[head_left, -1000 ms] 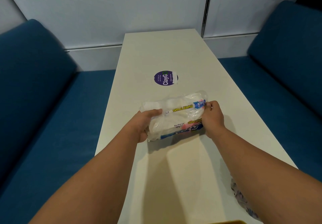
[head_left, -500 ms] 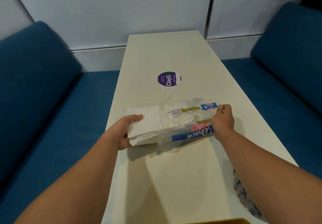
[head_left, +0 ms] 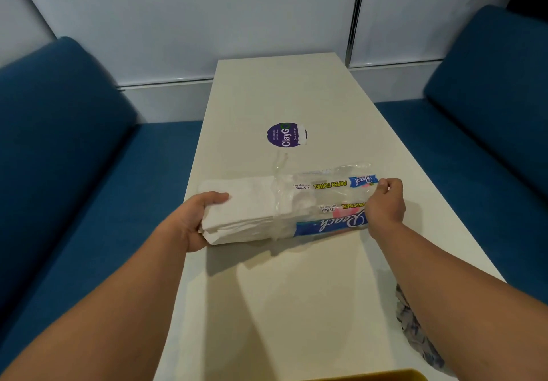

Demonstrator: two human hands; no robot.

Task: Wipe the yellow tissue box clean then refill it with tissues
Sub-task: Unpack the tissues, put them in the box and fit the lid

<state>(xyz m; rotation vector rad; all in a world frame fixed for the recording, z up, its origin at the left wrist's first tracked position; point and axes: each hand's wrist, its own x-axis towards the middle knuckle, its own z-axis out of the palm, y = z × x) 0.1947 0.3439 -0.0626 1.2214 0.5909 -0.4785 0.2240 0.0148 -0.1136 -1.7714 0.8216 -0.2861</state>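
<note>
At frame centre, your left hand (head_left: pixel 195 220) grips the white tissue stack (head_left: pixel 246 211) while your right hand (head_left: pixel 385 202) pinches its clear wrapper (head_left: pixel 332 199); yellow tissue box (head_left: pixel 385 376) peeks at bottom edge.

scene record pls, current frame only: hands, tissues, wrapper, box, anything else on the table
left hand: grips the bare end of the tissue stack
right hand: pinches the closed end of the wrapper
stack: about half out of the wrapper, on the table
yellow box: only its rim shows at the bottom edge
cloth: at the table's right edge, under the right arm
sticker: purple, beyond the pack
</note>
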